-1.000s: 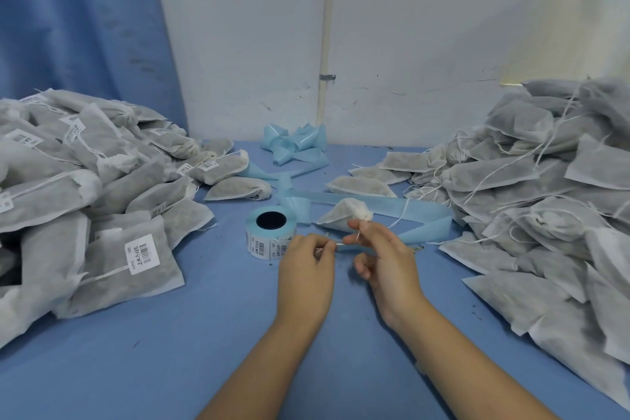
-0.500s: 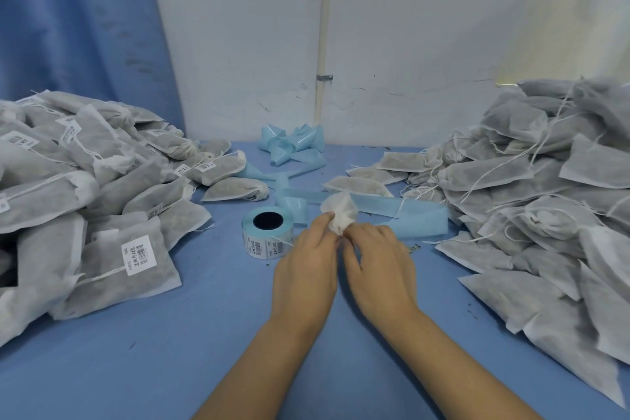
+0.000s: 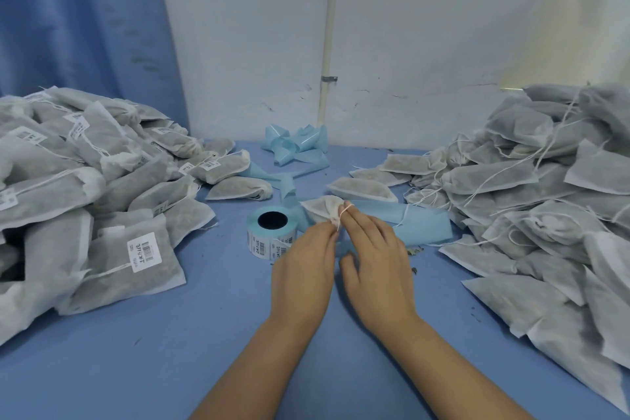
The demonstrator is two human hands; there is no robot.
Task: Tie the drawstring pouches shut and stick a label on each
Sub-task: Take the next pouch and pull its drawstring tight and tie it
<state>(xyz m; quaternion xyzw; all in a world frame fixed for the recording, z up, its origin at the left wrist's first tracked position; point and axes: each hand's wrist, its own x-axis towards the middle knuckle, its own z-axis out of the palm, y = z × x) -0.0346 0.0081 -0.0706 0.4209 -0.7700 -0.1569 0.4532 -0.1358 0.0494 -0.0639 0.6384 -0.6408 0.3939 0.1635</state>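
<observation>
The left hand (image 3: pixel 303 269) and the right hand (image 3: pixel 375 259) lie close together on the blue table (image 3: pixel 170 334), their fingertips meeting at one small pouch (image 3: pixel 318 207) just beyond them; the left hand pinches the gathered neck of this pouch with its fingertips, the back of the hand turned up; the right hand has its fingers nearly straight and together, the thumb held apart to the inner side, and the white drawstring (image 3: pixel 345 211) is looped round the tip of its index finger; whether the knot is closed I cannot tell. Just beyond the left hand, touching distance from its knuckles, stands the label roll (image 3: pixel 272 232), with printed barcodes on its side. Beyond the right hand a light blue backing strip (image 3: pixel 419 225) lies flat under the pouch and runs outward; more of this strip lies crumpled (image 3: pixel 296 147) far ahead of both hands, near the wall (image 3: pixel 426 27). Well to the outer side of the left hand is a heap of labelled pouches (image 3: pixel 102 198); well to the outer side of the right hand is a heap of unlabelled pouches (image 3: pixel 528 198) with loose strings.
</observation>
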